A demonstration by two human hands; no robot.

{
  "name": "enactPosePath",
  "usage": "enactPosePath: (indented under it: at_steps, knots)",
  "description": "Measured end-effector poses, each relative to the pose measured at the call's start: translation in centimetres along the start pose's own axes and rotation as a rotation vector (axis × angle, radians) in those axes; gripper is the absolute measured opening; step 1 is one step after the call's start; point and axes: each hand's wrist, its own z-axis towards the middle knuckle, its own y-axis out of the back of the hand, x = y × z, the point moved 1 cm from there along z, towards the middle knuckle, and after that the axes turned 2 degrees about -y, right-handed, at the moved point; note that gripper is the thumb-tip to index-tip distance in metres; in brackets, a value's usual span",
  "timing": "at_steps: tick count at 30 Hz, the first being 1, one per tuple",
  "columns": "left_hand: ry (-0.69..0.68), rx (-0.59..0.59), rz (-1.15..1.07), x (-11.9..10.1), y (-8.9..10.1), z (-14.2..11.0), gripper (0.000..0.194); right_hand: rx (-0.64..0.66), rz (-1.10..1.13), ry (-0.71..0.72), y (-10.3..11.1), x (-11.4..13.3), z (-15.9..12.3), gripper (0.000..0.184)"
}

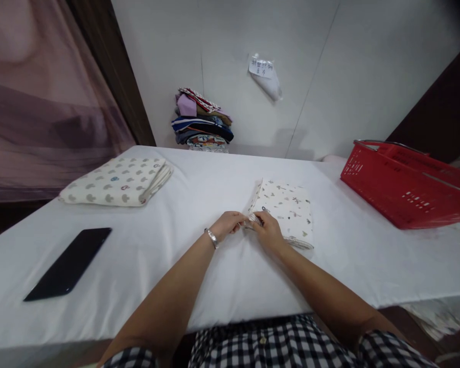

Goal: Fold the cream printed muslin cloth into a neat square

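A folded white cloth with small printed shapes lies flat on the white-covered table in front of me. At its near left corner my right hand is closed, fingers pinching the cloth's edge. My left hand, a silver bracelet on its wrist, meets it from the left with the fingertips pressed together on that same corner. The small bit between the two hands is partly hidden by my fingers.
Left on the table lie a larger folded cloth with grey prints and a black flat tablet-like object. A red basket stands at the right. Behind the table, folded clothes are stacked against the wall.
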Motion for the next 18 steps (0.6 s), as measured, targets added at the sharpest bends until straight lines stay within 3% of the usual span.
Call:
enactPosePath:
  at_steps: [4,9,14,18]
  knots:
    - [-0.001,-0.143,0.206,0.7,0.4,0.6,0.022,-0.014,0.049,-0.013,0.1,-0.3,0.1,0.019]
    - [-0.094,-0.155,0.407,1.4,0.0,0.8,0.022,-0.031,0.058,-0.004,0.4,-0.3,0.2,0.019]
    - [-0.150,-0.164,0.414,1.3,-0.5,0.7,0.014,-0.033,0.023,0.042,0.9,0.1,0.2,0.018]
    - [-0.104,-0.141,0.342,0.8,-0.8,0.3,0.013,-0.023,0.011,0.049,1.0,0.5,0.2,0.017]
